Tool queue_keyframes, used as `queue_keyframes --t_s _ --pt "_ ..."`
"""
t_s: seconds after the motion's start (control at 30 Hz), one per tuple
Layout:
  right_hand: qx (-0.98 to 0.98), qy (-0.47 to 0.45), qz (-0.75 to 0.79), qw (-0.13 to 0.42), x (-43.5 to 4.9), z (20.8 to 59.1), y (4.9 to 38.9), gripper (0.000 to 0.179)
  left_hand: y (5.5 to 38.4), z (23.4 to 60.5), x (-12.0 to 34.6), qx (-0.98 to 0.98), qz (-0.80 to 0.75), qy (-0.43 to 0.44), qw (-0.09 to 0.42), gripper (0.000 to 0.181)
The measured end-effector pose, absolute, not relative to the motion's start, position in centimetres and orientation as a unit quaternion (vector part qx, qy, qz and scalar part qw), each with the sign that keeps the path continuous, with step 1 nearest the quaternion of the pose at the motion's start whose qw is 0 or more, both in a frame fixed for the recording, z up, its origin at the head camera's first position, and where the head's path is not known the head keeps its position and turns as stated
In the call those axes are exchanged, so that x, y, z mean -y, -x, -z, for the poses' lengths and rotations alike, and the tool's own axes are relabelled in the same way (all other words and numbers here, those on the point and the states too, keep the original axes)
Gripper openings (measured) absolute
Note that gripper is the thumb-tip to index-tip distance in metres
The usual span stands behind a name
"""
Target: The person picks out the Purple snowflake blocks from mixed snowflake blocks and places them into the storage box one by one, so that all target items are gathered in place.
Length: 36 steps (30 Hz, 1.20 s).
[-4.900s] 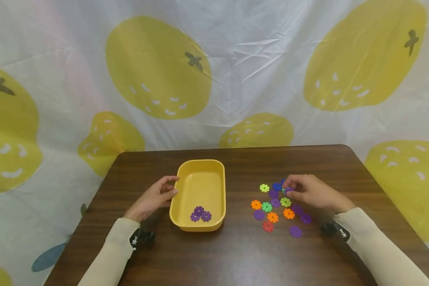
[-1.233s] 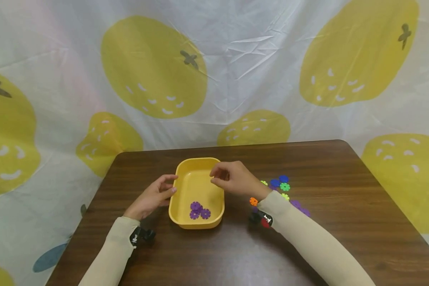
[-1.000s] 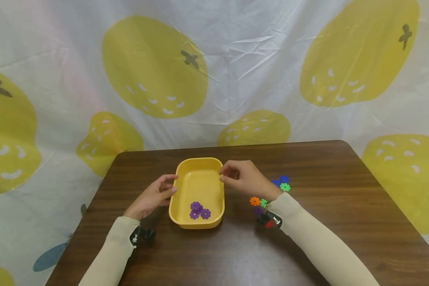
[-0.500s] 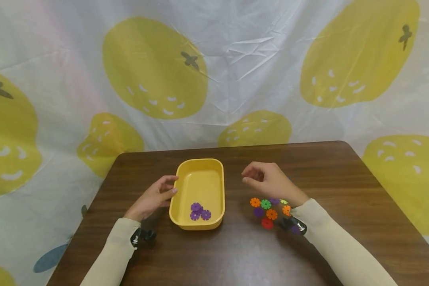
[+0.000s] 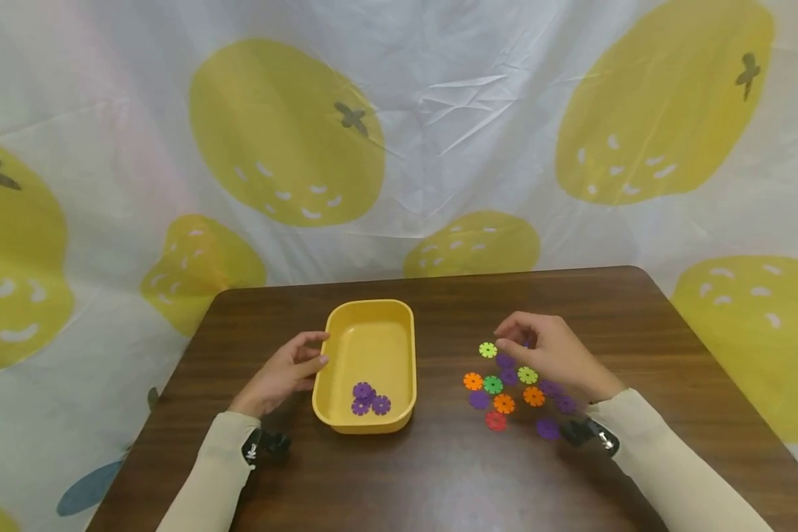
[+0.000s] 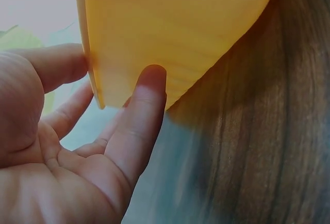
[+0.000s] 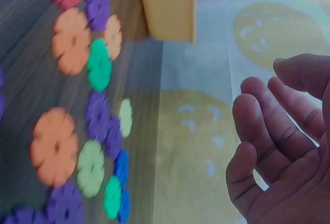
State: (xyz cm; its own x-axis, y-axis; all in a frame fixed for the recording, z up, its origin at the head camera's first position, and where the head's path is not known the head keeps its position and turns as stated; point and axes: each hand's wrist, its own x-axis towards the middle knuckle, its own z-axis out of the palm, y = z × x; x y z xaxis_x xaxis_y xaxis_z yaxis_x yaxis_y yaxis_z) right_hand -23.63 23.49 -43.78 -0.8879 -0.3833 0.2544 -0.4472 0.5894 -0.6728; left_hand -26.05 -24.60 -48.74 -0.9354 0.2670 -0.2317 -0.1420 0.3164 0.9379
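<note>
My left hand [image 5: 281,375] rests against the left side of the yellow tray [image 5: 408,355], its fingertips at the rim and the outer wall, as the left wrist view shows. Inside the tray, near its front end, lies a small cluster of purple notched plastic discs [image 5: 381,404]. Over the far part of the loose discs hovers my right hand [image 5: 552,351]. Its fingers are loosely bent and hold nothing in the right wrist view. Beneath and around it lie purple [image 5: 547,428], orange [image 5: 504,403], green [image 5: 493,384], yellow-green [image 5: 488,350], red [image 5: 496,421] and blue [image 7: 121,168] discs.
The brown wooden table [image 5: 452,473] carries the tray and the discs. Behind its far edge hangs a white curtain [image 5: 432,162] with large yellow fruit prints. A dark wrist camera [image 5: 604,436] sits on the right wrist, close to the purple discs.
My right hand has moved from above the tray rightward to the loose discs. At 4.9 s ago it pinched a purple disc; now it holds none. My left hand stays at the tray.
</note>
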Motion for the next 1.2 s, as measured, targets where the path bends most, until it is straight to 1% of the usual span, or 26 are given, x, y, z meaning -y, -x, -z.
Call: queue_keyframes --t_s 0.17,0.37,0.63,0.77,0.9,1.2 --pt "0.897 -0.221 -0.382 0.042 -25.2 44.3 23.4 0.01 26.0 48.9 24.6 -0.787 -0.592 -0.038 0.169 0.057" --pt "0.903 -0.211 -0.372 0.043 -26.7 45.3 23.4 0.01 25.7 49.3 24.6 -0.79 -0.595 -0.024 0.147 0.051" --pt "0.914 -0.215 -0.344 0.027 -28.8 47.4 22.2 0.013 24.5 50.3 24.1 -0.795 -0.591 -0.013 0.136 0.047" --pt "0.918 -0.234 -0.32 0.001 -29.8 47.8 22.0 0.021 24.5 50.2 23.9 -0.796 -0.592 -0.014 0.127 0.048" --pt "0.922 -0.239 -0.303 -0.023 -30.6 47.9 22.0 0.029 24.6 49.8 23.9 -0.798 -0.588 -0.016 0.129 0.048" --pt "0.915 -0.248 -0.31 -0.075 -31.1 48.2 22.4 0.039 25.2 49.4 24.3 -0.798 -0.589 -0.024 0.127 0.048"
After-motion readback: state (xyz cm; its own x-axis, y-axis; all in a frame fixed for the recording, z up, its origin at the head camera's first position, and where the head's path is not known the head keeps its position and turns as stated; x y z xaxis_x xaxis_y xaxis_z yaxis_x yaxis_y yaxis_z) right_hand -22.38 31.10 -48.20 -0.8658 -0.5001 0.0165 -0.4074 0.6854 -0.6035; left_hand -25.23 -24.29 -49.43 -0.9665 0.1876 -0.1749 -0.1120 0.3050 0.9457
